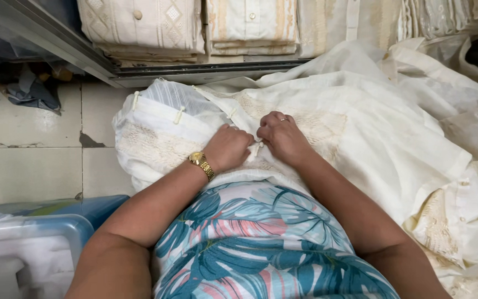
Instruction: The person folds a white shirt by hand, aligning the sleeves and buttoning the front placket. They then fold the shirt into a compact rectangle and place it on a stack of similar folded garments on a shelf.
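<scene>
A cream embroidered shirt (360, 127) lies spread over my lap. Both hands work at its front placket. My left hand (229, 147), with a gold watch on the wrist, pinches the fabric edge beside a small toggle button (256, 149). My right hand (283, 135), wearing a ring, grips the placket from the other side, fingers curled. The two hands almost touch. Further toggle buttons (179, 115) run along the placket to the left.
Folded cream shirts (139, 25) are stacked on a shelf with a metal rail (206, 71) ahead. More loose garments (460, 216) pile at the right. Tiled floor (34, 160) and a blue-lidded plastic bin (34, 232) lie at the left.
</scene>
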